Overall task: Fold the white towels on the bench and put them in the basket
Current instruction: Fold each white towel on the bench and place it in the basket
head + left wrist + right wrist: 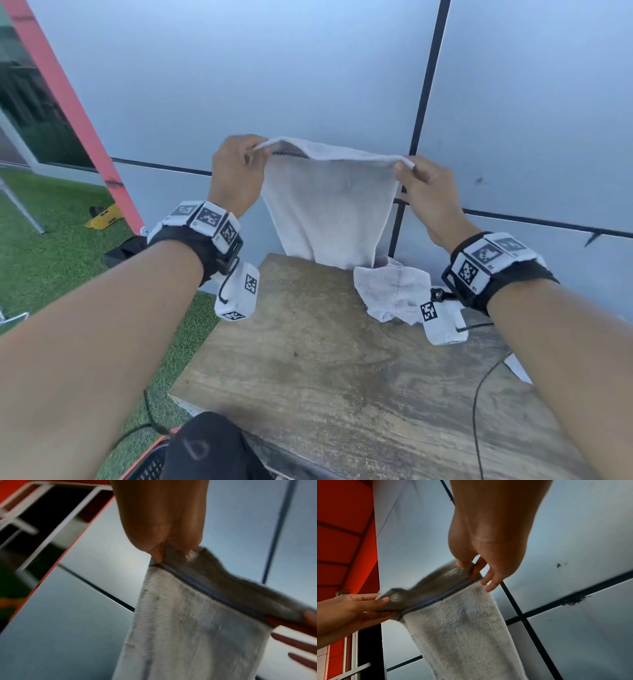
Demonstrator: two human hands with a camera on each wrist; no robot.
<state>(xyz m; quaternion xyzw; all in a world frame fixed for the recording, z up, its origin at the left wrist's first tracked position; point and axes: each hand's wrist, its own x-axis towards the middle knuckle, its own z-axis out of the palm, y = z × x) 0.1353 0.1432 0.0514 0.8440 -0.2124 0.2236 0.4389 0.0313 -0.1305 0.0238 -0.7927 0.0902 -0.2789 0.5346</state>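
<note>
A white towel (325,205) hangs in the air above the far end of the wooden bench (308,370). My left hand (239,168) pinches its top left corner and my right hand (421,185) pinches its top right corner. The top edge is stretched between them, showing a dark stitched hem (205,592) (440,597). Its lower end reaches down to the bench. A second white towel (390,287) lies crumpled on the bench at the far right. A dark basket with an orange rim (150,462) shows at the bottom edge.
A grey panelled wall (308,85) with dark seams stands close behind the bench. Green artificial grass (44,246) lies to the left, with a yellow object (102,217) and a red slanted post (78,113). A black cable (479,394) runs across the bench's right side.
</note>
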